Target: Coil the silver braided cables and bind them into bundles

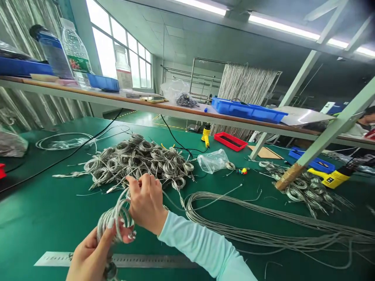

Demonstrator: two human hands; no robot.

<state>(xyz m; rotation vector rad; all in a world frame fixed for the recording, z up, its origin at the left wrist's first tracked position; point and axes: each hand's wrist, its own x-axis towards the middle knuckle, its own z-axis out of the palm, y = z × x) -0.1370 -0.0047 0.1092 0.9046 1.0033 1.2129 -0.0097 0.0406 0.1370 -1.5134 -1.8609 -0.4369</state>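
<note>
A small coil of pale grey cable is gripped between the thumb and fingers of my left hand, low in the view. Just above it, my right hand has its fingers closed on the same cable, where the loops come up from the coil. My right fingertips are partly hidden behind the hand. Behind both hands lies a large heap of similar cable coils. Beneath the left hand, a metal ruler rests on the green table.
Long loose cables stretch across the right. Past them are a yellow tool, more coils and a shelf post. A plastic bag and red tray sit behind. The overhead shelf holds bottles and a blue tray.
</note>
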